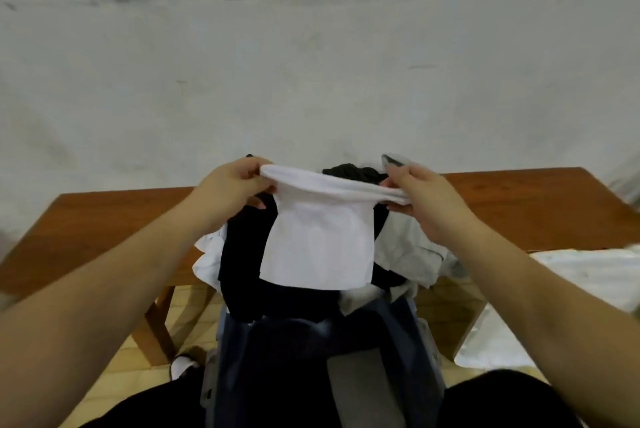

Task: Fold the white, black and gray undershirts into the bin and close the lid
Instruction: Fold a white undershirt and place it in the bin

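Observation:
A folded white undershirt (317, 244) hangs in the air above the table's front edge. My left hand (230, 185) pinches its upper left corner and my right hand (420, 197) pinches its upper right corner. Behind and below it a black undershirt (242, 254) lies in a heap and droops over the table edge. A gray undershirt (410, 254) lies crumpled to the right of the heap. More white cloth (207, 254) shows at the heap's left side. A dark blue-gray bin (398, 341) stands on the floor between my knees, partly under the hanging clothes.
The brown wooden table (104, 219) stands against a white wall. A white plastic bag (588, 275) lies at the table's right end and hangs down. A tiled floor shows under the table.

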`<state>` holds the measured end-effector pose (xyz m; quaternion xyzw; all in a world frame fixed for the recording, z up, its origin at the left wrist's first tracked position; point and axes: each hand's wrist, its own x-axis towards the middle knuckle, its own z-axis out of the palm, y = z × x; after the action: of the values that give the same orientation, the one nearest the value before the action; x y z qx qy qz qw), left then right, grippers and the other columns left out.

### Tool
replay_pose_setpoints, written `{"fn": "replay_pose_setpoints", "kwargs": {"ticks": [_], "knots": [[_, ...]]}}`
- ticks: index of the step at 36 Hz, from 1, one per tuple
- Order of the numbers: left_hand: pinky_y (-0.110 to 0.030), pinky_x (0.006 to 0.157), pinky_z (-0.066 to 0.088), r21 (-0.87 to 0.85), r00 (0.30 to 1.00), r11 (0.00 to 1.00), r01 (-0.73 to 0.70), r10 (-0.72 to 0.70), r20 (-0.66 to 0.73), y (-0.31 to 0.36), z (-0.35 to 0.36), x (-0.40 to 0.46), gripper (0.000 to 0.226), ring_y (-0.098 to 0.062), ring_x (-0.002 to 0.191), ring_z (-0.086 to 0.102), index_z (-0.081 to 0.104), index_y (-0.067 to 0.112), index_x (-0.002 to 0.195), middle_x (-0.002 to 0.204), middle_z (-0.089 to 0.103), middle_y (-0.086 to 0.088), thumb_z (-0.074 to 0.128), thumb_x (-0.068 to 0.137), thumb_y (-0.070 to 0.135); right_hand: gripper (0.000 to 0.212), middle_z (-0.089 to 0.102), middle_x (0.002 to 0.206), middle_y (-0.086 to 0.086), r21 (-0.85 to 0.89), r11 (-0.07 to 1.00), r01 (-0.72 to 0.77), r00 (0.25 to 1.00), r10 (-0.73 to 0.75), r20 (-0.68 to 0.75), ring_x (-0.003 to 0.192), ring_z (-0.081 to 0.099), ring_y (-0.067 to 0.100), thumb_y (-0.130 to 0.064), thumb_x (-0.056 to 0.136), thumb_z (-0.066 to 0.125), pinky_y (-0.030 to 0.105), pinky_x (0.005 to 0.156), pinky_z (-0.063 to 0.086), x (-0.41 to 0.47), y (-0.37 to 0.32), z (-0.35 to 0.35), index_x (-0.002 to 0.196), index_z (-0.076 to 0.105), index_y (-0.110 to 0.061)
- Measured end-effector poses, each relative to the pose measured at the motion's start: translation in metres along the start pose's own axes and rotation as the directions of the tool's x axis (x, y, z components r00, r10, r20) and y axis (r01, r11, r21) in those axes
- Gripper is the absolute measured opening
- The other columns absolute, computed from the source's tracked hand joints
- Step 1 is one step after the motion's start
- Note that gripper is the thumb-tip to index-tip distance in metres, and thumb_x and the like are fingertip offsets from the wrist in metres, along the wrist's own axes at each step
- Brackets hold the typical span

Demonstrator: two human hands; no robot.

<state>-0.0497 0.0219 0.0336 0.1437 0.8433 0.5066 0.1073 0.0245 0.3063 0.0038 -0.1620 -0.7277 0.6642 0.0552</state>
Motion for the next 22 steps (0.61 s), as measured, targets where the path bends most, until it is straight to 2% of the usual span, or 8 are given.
{"fn": "replay_pose_setpoints", "kwargs": {"ticks": [3,6,8,11,14,17,19,22], "knots": [[-0.005,0.074,0.044,0.171,0.997,0.985,-0.029,0.015,0.078,-0.031,0.01,-0.022,0.013,0.017,0.087,0.056,0.067,0.026,0.103,0.112,0.061,0.017,0.056,0.099,0.021,0.007,0.063,0.085,-0.004,-0.137,0.99,0.007,1.0,-0.009,-0.018,0.085,0.061,0.019,-0.025,0.092,0.066,0.038,0.08,0.053,-0.026,0.047,0.009,0.086,0.063,-0.022],[0.002,0.084,0.029,0.294,0.995,0.955,-0.036,0.009,0.095,-0.064,0.021,-0.036,0.016,0.028,0.096,0.043,0.065,0.033,0.097,0.115,0.051,0.021,0.059,0.097,0.018,0.012,0.06,0.098,-0.008,-0.216,0.976,-0.026,0.999,0.018,-0.041,0.085,0.056,0.007,-0.021,0.092,0.065,0.023,0.074,0.044,-0.042,0.087,0.023,0.099,0.057,-0.026],[0.003,0.083,0.028,0.325,0.996,0.946,0.003,-0.032,0.084,-0.085,0.025,-0.038,0.019,0.013,0.103,0.048,0.065,0.032,0.096,0.116,0.051,0.014,0.06,0.096,0.014,0.02,0.058,0.111,-0.003,-0.145,0.988,-0.062,0.998,0.058,-0.03,0.091,0.056,0.005,-0.014,0.093,0.064,0.023,0.08,0.046,-0.048,0.11,0.033,0.11,0.053,-0.019],[-0.012,0.086,0.032,0.36,0.986,0.928,0.096,-0.139,0.094,-0.105,0.032,-0.039,0.025,-0.007,0.108,0.05,0.068,0.027,0.097,0.118,0.05,0.009,0.057,0.094,0.006,0.029,0.054,0.121,0.001,-0.051,0.992,-0.114,0.993,0.113,-0.028,0.105,0.057,0.015,-0.008,0.093,0.061,0.032,0.095,0.047,-0.051,0.138,0.047,0.118,0.048,-0.016],[-0.026,0.08,0.04,0.289,0.97,0.927,0.239,-0.244,-0.02,-0.107,0.042,-0.039,0.019,-0.011,0.096,0.054,0.065,0.025,0.104,0.108,0.058,0.008,0.052,0.095,0.014,0.036,0.056,0.12,-0.002,0.019,0.988,-0.156,0.984,0.157,-0.082,0.11,0.058,0.02,-0.008,0.092,0.063,0.038,0.098,0.05,-0.05,0.153,0.056,0.121,0.046,-0.022],[-0.037,0.086,0.052,0.115,0.93,0.927,0.358,-0.343,-0.129,-0.103,0.05,-0.038,0.014,-0.018,0.093,0.061,0.057,0.024,0.104,0.1,0.063,0.001,0.055,0.095,0.035,0.042,0.056,0.116,-0.005,0.111,0.974,-0.198,0.968,0.212,-0.134,0.107,0.059,0.018,-0.013,0.091,0.066,0.037,0.094,0.051,-0.048,0.161,0.063,0.126,0.044,-0.021],[-0.037,0.086,0.05,0.082,0.918,0.918,0.388,-0.377,-0.125,-0.102,0.053,-0.036,0.03,-0.018,0.095,0.06,0.053,0.02,0.111,0.105,0.061,0.002,0.058,0.093,0.044,0.045,0.057,0.116,-0.003,0.166,0.961,-0.222,0.957,0.247,-0.15,0.105,0.06,0.017,-0.018,0.09,0.069,0.033,0.089,0.052,-0.046,0.164,0.066,0.127,0.043,-0.02],[-0.032,0.084,0.042,0.076,0.912,0.911,0.405,-0.396,-0.107,-0.1,0.058,-0.037,0.042,-0.018,0.1,0.054,0.049,0.018,0.123,0.113,0.056,0.002,0.061,0.092,0.044,0.045,0.06,0.116,0.0,0.259,0.937,-0.234,0.948,0.279,-0.153,0.102,0.062,0.016,-0.02,0.09,0.071,0.031,0.086,0.051,-0.043,0.166,0.071,0.126,0.044,-0.017]]}}
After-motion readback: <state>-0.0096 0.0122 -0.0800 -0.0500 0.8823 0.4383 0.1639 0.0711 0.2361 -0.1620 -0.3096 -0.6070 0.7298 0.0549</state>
